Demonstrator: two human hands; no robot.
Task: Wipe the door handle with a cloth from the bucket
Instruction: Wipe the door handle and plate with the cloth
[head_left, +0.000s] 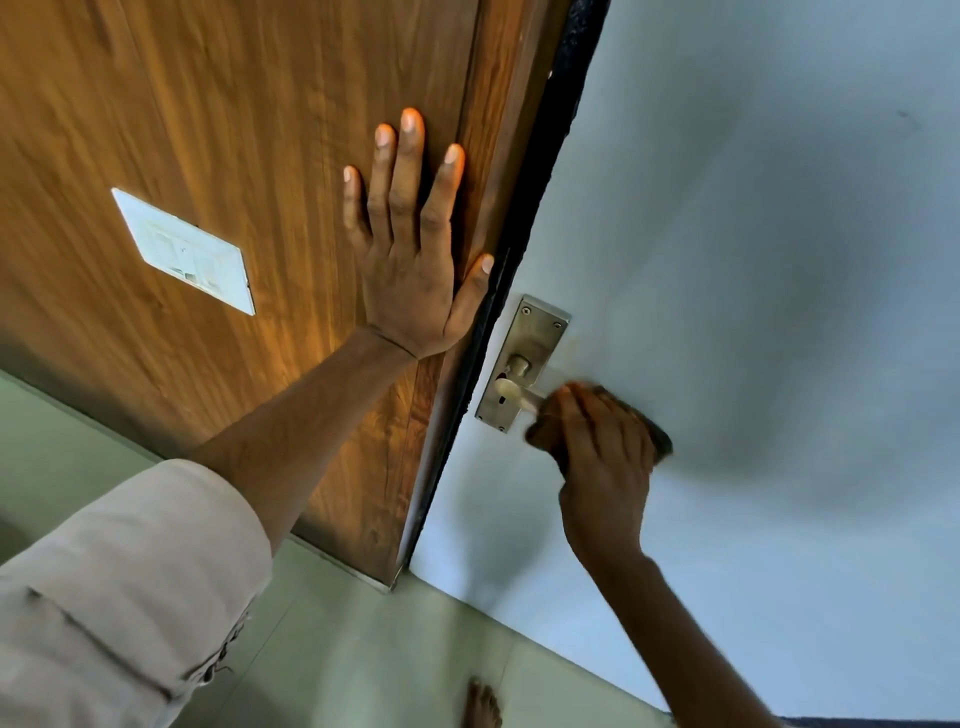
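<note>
A metal lever door handle (511, 389) sits on a brushed steel backplate (530, 343) at the edge of a pale blue-grey door (753, 260). My right hand (602, 452) is closed around the outer end of the lever, with a dark cloth (660, 441) bunched under the fingers and showing at the hand's right side. The hand and cloth are motion-blurred. My left hand (415, 260) lies flat, fingers spread, on the brown wooden panel (234, 130) beside the door's dark edge strip (524, 208). No bucket is in view.
A white switch plate (184, 252) is fixed on the wooden panel to the left of my left hand. Pale green floor tiles (337, 649) lie below. A bare foot (483, 706) stands near the bottom edge.
</note>
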